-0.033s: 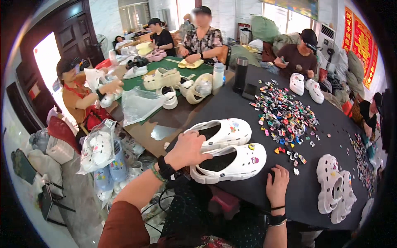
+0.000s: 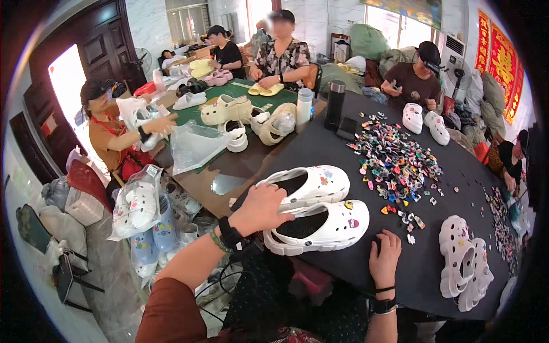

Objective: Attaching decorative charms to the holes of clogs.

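Two white clogs [image 2: 320, 226] with holes and small colourful charms lie side by side on the black table, toes pointing right. My left hand [image 2: 260, 208] grips them at the heel end, fingers over the far clog [image 2: 323, 183] and thumb at the near one's opening. To the right of the clogs, my right hand [image 2: 384, 254] rests on the table's near edge, fingers loosely bent and apart, holding nothing. A few loose charms [image 2: 409, 220] lie just beyond it.
A large heap of colourful charms [image 2: 394, 157] spreads across the table. Another white pair of clogs [image 2: 460, 260] lies at the right. A dark bottle [image 2: 335, 106] and a white bottle [image 2: 304, 108] stand farther back. Co-workers sit around; bagged clogs [image 2: 136, 203] hang at the left.
The view has shifted very slightly. A co-worker's hand at the left has moved a little to the right. My hands and the clogs stay in place.
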### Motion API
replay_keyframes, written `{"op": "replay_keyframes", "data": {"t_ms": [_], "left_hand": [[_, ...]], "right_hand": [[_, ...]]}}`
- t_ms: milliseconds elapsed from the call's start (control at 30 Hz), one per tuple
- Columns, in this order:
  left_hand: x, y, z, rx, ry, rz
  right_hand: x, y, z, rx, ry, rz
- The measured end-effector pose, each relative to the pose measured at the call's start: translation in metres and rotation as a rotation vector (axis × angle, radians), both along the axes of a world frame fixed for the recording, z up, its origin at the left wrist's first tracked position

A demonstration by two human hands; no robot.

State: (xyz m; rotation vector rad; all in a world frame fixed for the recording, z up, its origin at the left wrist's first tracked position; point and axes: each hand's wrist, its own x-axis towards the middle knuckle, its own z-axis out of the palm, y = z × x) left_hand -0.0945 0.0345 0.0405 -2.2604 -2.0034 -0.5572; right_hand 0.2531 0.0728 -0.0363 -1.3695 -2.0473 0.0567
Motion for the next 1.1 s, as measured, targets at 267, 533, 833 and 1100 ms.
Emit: {"op": "replay_keyframes", "data": {"t_ms": [267,533,833,1100], "left_hand": [[0.003,-0.006,-0.015,0.199,-0.193,-0.079],[-0.047,-0.004,-0.019,0.178,-0.474,0.208],[-0.179,0.090,0.037,0.389,-0.307,0.545],[-0.300,0.237,0.090,0.830,-0.226,0.714]], "right_hand": [[0.005,0.003,-0.003,-0.039,-0.028,-0.010],[0.005,0.003,-0.004,-0.040,-0.029,-0.002],[0.000,-0.001,0.006,-0.096,-0.048,-0.037],[-0.027,-0.003,0.037,-0.140,-0.024,-0.057]]}}
